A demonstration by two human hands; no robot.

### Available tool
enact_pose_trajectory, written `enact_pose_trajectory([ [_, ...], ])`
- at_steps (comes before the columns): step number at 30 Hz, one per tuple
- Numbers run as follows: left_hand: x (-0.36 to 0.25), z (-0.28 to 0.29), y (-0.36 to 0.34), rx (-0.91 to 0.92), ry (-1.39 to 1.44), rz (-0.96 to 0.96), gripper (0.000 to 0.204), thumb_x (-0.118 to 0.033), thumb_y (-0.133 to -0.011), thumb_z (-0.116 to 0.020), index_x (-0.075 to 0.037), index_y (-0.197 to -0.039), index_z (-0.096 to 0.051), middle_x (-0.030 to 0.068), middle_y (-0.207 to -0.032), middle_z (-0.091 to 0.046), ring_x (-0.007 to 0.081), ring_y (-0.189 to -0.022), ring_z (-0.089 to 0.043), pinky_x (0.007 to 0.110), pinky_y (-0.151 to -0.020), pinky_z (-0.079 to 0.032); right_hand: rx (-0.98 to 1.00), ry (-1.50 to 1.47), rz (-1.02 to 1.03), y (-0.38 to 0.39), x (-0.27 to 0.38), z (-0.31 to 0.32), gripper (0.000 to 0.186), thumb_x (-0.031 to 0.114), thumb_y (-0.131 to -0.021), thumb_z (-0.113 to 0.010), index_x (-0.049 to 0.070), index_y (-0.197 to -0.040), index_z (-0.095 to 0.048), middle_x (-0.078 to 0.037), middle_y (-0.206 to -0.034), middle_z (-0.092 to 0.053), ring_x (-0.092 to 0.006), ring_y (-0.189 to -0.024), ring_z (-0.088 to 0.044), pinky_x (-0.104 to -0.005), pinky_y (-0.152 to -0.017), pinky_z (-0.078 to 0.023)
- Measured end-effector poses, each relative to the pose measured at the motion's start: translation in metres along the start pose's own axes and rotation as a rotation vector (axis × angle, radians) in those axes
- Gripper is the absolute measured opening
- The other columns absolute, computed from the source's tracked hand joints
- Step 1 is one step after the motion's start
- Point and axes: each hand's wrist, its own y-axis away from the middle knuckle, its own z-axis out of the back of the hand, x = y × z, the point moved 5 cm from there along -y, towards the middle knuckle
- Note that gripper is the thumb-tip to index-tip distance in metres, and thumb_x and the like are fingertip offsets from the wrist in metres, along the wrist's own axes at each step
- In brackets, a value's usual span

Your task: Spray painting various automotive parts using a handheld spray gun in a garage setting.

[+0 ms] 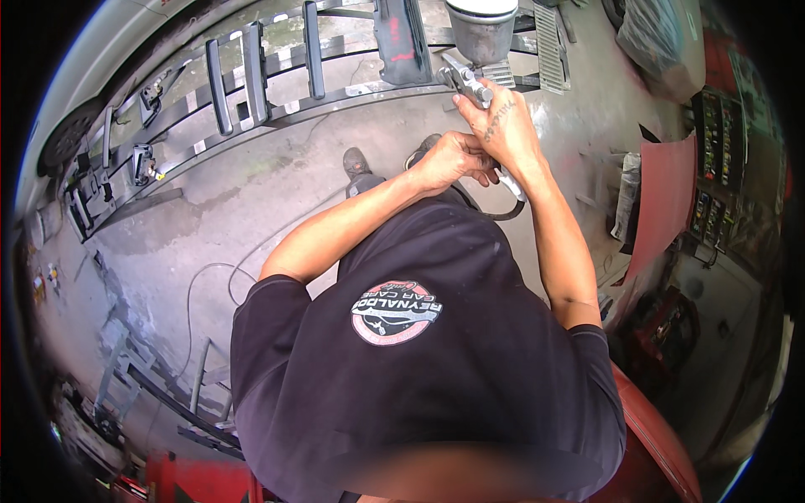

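My right hand [506, 126] is wrapped around a metal paint spray gun [464, 81], its fingers closed on the grip. A grey cup with a white lid [484, 32] sits on top of the gun. From below the hand comes a light-coloured fitting [510, 182], with a dark air hose [506, 215] curving away from it. My left hand [453, 162] is drawn in close under the right wrist, fingers bent and pressed together near the lower part of the gun. What these fingertips pinch, if anything, is hidden.
Ahead stands a long rack with black trim panels [251, 75], and a dark panel with red marks [404, 42]. A thin hose [231, 267] trails over the concrete floor at left. On the right are a red panel [662, 201] and a plastic-covered object [658, 42].
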Motion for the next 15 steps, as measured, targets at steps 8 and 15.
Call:
enact_pose_trajectory([
  [8, -0.033, 0.01, -0.017, -0.069, -0.002, -0.189, 0.017, -0.001, -0.094, -0.062, 0.007, -0.105, -0.072, 0.014, -0.093, -0.073, 0.0215, -0.084, -0.072, 0.033, -0.075, -0.06, -0.199, -0.029, 0.121, -0.027, 0.016, 0.014, 0.046, 0.032, -0.089, -0.073, -0.007, -0.113, -0.07, -0.028, -0.074, -0.069, -0.0438, -0.074, -0.072, -0.0458, -0.069, -0.056],
  [15, -0.008, -0.023, -0.007, 0.078, -0.105, 0.017, 0.017, -0.005, -0.095, -0.067, 0.005, -0.107, -0.073, 0.0136, -0.099, -0.075, 0.0215, -0.089, -0.073, 0.033, -0.077, -0.06, 0.109, -0.029, -0.044, 0.007, -0.002, 0.021, 0.04, 0.03, -0.089, -0.072, -0.005, -0.109, -0.071, -0.024, -0.073, -0.07, -0.0361, -0.068, -0.072, -0.0434, -0.069, -0.055],
])
